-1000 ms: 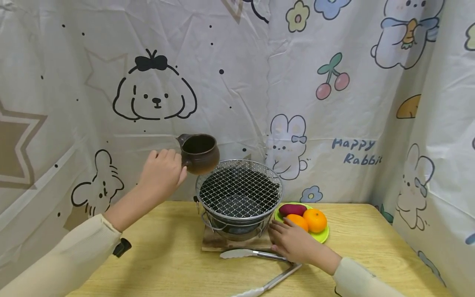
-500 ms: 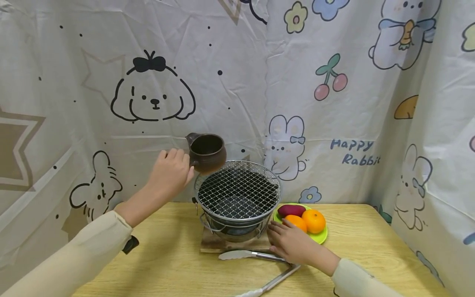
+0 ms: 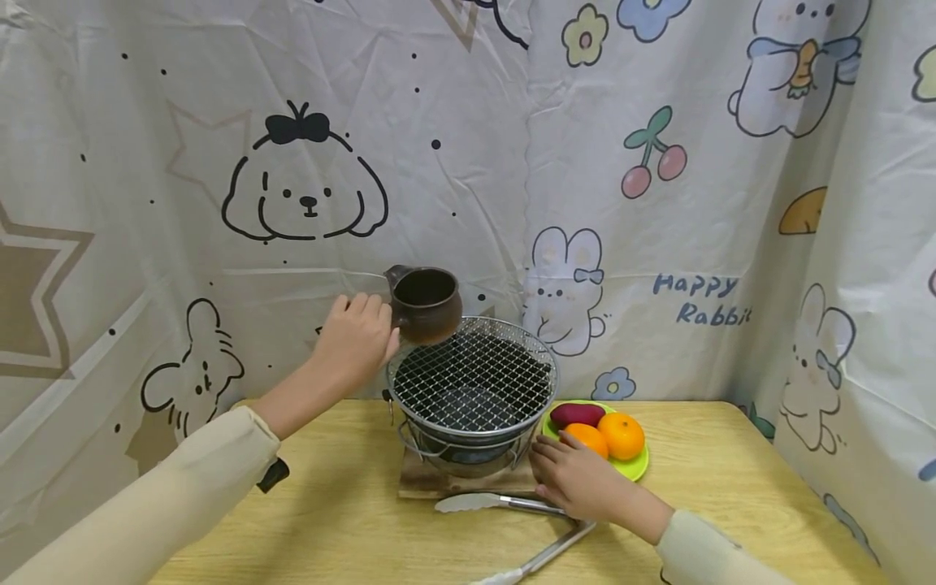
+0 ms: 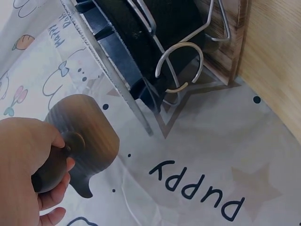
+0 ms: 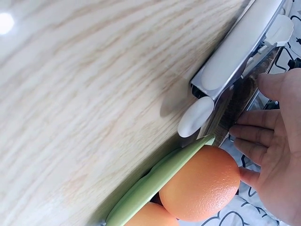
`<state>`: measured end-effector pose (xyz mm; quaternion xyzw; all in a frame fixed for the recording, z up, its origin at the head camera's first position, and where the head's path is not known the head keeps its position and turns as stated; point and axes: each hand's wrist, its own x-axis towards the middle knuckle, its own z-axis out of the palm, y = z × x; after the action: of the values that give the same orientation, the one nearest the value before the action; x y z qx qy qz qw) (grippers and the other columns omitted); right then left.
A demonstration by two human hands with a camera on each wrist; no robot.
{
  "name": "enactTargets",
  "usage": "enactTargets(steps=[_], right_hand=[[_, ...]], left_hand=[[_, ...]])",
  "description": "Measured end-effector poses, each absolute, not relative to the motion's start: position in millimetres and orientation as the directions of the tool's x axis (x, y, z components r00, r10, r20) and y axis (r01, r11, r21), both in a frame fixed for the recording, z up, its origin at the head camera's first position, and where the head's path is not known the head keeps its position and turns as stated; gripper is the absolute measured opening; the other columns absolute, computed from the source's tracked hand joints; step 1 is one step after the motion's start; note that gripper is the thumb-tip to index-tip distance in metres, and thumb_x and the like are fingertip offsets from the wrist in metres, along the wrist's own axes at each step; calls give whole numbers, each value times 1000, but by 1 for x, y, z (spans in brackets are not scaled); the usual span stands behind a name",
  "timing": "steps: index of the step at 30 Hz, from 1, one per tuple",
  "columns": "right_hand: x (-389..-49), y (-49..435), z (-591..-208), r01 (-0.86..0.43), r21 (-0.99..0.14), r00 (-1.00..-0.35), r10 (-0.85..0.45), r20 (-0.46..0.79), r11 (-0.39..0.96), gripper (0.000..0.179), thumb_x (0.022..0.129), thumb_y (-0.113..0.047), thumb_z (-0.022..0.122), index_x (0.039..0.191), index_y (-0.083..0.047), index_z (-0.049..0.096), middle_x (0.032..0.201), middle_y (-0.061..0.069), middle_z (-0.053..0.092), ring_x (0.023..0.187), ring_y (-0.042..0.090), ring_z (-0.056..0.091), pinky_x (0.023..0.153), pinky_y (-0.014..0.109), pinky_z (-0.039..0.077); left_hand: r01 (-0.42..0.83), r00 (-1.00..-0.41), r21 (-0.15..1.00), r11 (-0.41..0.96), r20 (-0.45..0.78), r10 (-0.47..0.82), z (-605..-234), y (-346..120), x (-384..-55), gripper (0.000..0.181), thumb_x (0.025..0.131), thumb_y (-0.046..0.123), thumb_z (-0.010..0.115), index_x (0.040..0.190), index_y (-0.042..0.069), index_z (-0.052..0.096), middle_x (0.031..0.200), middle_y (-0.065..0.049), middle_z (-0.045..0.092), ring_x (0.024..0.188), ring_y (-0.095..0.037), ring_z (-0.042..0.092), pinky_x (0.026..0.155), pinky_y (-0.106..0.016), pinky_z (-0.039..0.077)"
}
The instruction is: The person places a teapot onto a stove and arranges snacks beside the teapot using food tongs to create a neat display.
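Observation:
My left hand [image 3: 354, 345] grips the side handle of a dark brown clay teapot [image 3: 427, 318], lidless with a short spout. It hangs above the left rim of a round tabletop grill [image 3: 475, 382] with a wire mesh top. In the left wrist view, my fingers curl round the teapot's handle [image 4: 51, 169]. My right hand [image 3: 585, 479] has loosely extended fingers, holding nothing, beside the grill. Under it lie metal tongs [image 3: 544, 557], spread apart with white tips. In the right wrist view, its little finger is close to or touching an orange [image 5: 202, 183].
A wooden board [image 3: 420, 485] carries the grill. On a green plate [image 3: 634, 470] at right sit two oranges [image 3: 621, 436] and a purple sweet potato [image 3: 578, 415]. Patterned cloth [image 3: 468, 162] hangs behind and beside the wooden table [image 3: 702, 455].
My left hand has moved right with the teapot, from beyond the grill's left edge to over its rim. The right hand, tongs and plate stay in place.

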<state>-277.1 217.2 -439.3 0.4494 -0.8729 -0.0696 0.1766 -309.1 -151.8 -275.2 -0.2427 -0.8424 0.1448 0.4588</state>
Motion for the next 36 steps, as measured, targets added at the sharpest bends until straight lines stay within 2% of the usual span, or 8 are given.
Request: enactTargets(steps=[14, 27, 36], right_hand=[[-278, 216, -438, -756, 267, -552, -801, 232, 598, 43, 98, -31, 62, 130, -3, 67, 133, 15, 68, 126, 32, 63, 105, 57, 48], [-276, 216, -441, -753, 264, -555, -797, 238, 603, 42, 98, -30, 62, 130, -3, 67, 134, 15, 67, 127, 32, 63, 106, 57, 48], [-277, 217, -440, -760, 265, -534, -803, 264, 593, 42, 97, -29, 64, 128, -2, 68, 132, 16, 69, 125, 33, 64, 104, 58, 49]], left_hand=[[256, -470, -495, 831, 688, 554, -266, -143, -308, 31, 87, 29, 74, 78, 2, 60, 75, -9, 57, 71, -24, 53, 66, -35, 42], [273, -529, -469, 840, 656, 538, -271, -133, -308, 31, 90, 30, 72, 79, 3, 60, 76, -9, 57, 74, -24, 53, 68, -36, 43], [255, -486, -506, 824, 670, 562, -270, -129, -310, 32, 89, 31, 73, 77, 4, 60, 75, -8, 58, 72, -23, 54, 68, -36, 44]])
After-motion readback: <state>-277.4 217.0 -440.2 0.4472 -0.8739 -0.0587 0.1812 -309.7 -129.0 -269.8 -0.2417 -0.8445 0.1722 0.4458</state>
